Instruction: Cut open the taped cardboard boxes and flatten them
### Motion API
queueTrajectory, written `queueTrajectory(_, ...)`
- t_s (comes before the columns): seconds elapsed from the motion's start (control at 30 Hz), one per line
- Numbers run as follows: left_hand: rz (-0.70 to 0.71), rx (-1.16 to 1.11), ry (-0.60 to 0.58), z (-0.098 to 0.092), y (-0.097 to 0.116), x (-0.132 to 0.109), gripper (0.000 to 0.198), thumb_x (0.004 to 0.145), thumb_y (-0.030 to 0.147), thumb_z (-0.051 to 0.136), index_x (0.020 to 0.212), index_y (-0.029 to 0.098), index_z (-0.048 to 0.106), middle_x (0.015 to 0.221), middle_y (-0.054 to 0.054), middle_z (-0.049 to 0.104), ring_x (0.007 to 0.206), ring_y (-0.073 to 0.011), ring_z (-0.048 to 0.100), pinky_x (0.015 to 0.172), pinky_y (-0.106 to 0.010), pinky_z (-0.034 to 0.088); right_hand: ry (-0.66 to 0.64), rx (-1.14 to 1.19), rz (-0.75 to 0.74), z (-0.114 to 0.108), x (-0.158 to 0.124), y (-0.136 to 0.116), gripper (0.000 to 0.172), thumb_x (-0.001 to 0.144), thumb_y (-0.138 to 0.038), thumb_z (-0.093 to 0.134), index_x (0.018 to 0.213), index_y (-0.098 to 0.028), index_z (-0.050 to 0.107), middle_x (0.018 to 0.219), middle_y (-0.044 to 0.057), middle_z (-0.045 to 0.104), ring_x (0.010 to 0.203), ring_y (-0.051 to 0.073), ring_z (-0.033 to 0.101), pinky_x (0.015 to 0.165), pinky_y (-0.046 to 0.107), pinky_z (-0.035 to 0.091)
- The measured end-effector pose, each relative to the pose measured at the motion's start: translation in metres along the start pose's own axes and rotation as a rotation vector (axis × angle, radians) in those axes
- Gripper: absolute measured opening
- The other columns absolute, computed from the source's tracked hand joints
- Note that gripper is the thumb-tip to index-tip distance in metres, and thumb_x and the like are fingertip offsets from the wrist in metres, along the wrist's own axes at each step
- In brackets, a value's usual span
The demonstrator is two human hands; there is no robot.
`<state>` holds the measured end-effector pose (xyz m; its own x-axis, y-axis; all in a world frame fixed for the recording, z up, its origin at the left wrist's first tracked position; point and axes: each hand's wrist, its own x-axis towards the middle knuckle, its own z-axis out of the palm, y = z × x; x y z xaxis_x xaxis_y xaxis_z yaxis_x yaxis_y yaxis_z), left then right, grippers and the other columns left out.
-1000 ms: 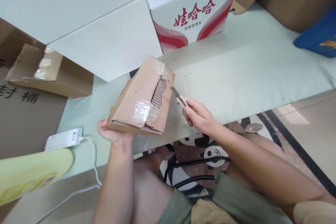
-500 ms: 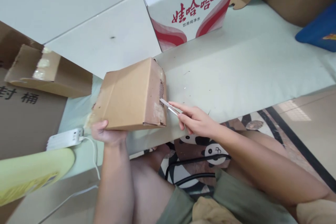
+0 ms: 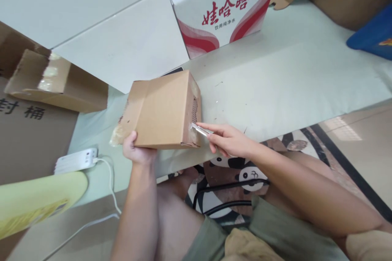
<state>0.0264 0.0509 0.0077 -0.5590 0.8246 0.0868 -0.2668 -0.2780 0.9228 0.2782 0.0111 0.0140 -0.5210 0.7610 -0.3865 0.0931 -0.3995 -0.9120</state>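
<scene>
A brown cardboard box (image 3: 162, 110) is tilted over the pale green tabletop, its taped end turned to the right. My left hand (image 3: 137, 149) grips its near lower edge, thumb on the top face and the other fingers hidden underneath. In my right hand (image 3: 226, 139) is a slim silver utility knife (image 3: 201, 129), the index finger stretched along it. The knife's tip meets the taped end of the box, below a dark perforated patch. Loose clear tape (image 3: 116, 136) hangs from the box's left end.
A white and red water carton (image 3: 226, 16) stands behind, beside a large white box (image 3: 128, 40). At left are an open cardboard box (image 3: 82, 87), a white power bank (image 3: 76, 160) with a cable and a yellow-green container (image 3: 45, 200). A blue object (image 3: 372, 36) lies far right.
The cardboard box and my left hand have shifted to the right. The knife's tip has gone a little lower on the taped end. A dark-edged flat object now shows behind the box.
</scene>
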Motion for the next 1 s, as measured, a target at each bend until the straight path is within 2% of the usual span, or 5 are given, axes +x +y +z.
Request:
queueTrajectory(0.2, -0.118, 0.023, 0.126, 0.005, -0.002, 0.007, 0.030, 0.059, 0.036, 0.055, 0.079, 0.016, 0.064, 0.088, -0.011, 0.075, 0.116, -0.0318, 0.067, 0.092, -0.035, 0.055, -0.013, -0.004, -0.041, -0.007, -0.005, 0.000, 0.058, 0.103, -0.019, 0.045, 0.160, -0.030, 0.045, 0.064, -0.008, 0.058, 0.038, 0.004, 0.044, 0.039, 0.016, 0.038)
queueTrajectory(0.43, -0.065, 0.051, 0.073, 0.003, -0.009, 0.006, 0.027, 0.061, 0.038, 0.058, 0.077, 0.017, 0.064, 0.080, -0.009, 0.072, 0.111, -0.0309, 0.068, 0.090, -0.033, 0.056, -0.045, -0.053, -0.036, -0.009, -0.007, 0.003, 0.058, 0.103, -0.020, 0.045, 0.160, -0.031, 0.044, 0.065, -0.008, 0.059, 0.037, 0.003, 0.044, 0.039, 0.016, 0.038)
queueTrajectory(0.57, -0.100, 0.046, 0.032, 0.007, -0.008, 0.002, 0.029, 0.060, 0.036, 0.059, 0.081, 0.017, 0.065, 0.087, -0.009, 0.074, 0.115, -0.0311, 0.067, 0.092, -0.034, 0.055, -0.085, -0.076, -0.034, -0.005, -0.007, 0.004, 0.056, 0.103, -0.022, 0.049, 0.160, -0.027, 0.046, 0.066, -0.007, 0.061, 0.039, 0.003, 0.043, 0.040, 0.016, 0.039)
queueTrajectory(0.83, -0.076, -0.002, 0.120, 0.006, -0.004, 0.012, 0.029, 0.058, 0.036, 0.056, 0.077, 0.017, 0.066, 0.084, -0.008, 0.074, 0.098, -0.0273, 0.071, 0.085, -0.032, 0.055, -0.088, -0.049, -0.084, -0.008, -0.008, 0.002, 0.055, 0.104, -0.023, 0.048, 0.159, -0.029, 0.046, 0.068, -0.007, 0.060, 0.040, 0.003, 0.045, 0.040, 0.015, 0.040)
queueTrajectory(1.0, -0.027, -0.013, 0.126, 0.002, -0.005, 0.015, 0.028, 0.060, 0.036, 0.054, 0.079, 0.018, 0.063, 0.088, -0.009, 0.074, 0.111, -0.0287, 0.070, 0.092, -0.032, 0.056, -0.082, -0.053, -0.078, -0.009, -0.010, 0.002, 0.056, 0.104, -0.024, 0.048, 0.159, -0.029, 0.046, 0.066, -0.007, 0.061, 0.039, 0.003, 0.044, 0.040, 0.015, 0.039)
